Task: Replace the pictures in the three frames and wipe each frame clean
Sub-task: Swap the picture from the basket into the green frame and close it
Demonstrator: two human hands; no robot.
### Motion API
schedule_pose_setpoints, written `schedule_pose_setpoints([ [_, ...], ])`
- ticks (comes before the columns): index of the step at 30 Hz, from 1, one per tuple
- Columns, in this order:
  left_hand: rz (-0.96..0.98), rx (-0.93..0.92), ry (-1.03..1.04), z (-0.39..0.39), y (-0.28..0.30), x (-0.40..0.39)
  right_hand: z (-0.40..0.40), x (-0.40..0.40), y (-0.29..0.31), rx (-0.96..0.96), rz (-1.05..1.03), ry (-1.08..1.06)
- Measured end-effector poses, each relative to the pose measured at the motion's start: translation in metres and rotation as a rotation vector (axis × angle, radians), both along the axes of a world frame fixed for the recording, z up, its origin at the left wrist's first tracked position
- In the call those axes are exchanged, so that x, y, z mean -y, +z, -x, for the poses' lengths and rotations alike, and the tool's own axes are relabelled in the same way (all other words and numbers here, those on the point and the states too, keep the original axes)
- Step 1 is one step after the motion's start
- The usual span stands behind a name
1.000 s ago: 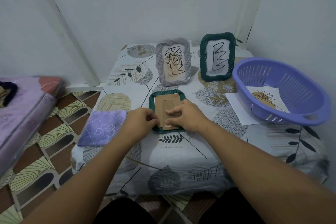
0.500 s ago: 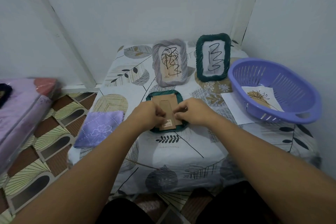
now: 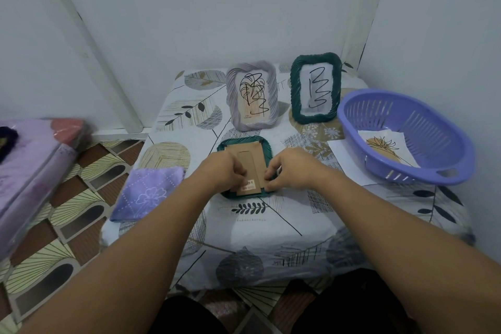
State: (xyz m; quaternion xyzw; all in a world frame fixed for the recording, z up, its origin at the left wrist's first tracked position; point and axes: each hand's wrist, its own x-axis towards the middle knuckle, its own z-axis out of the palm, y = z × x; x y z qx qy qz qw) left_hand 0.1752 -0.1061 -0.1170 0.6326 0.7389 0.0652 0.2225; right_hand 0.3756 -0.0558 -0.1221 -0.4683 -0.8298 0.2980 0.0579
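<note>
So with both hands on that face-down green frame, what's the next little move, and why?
Probably lift the brown backing board out of the green frame: it lies face down, and the left hand and right hand pinch the board's lower edges.

Your hands cover the face-down frame's [image 3: 245,144] 6 o'clock half, and the sticker [image 3: 249,184] print's way too blurry.

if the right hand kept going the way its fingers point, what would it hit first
The right hand points leftward across the face-down frame. Going straight on, its fingertips would likely meet the left hand first, over the cardboard backing; depth is unclear.
</note>
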Motion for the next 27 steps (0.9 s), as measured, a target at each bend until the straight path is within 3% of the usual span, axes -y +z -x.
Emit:
schedule_pose_setpoints([
  [19,-0.023,0.050,0.034,0.000,0.002,0.003,-0.002,0.001,-0.018,-0.194,0.133,-0.148],
  [24,-0.256,0.092,0.204,0.014,-0.014,0.014,0.000,0.001,-0.017,-0.214,0.112,-0.187],
  [27,-0.215,-0.025,0.315,0.023,-0.022,0.018,0.008,0.003,-0.018,-0.228,0.013,-0.240],
])
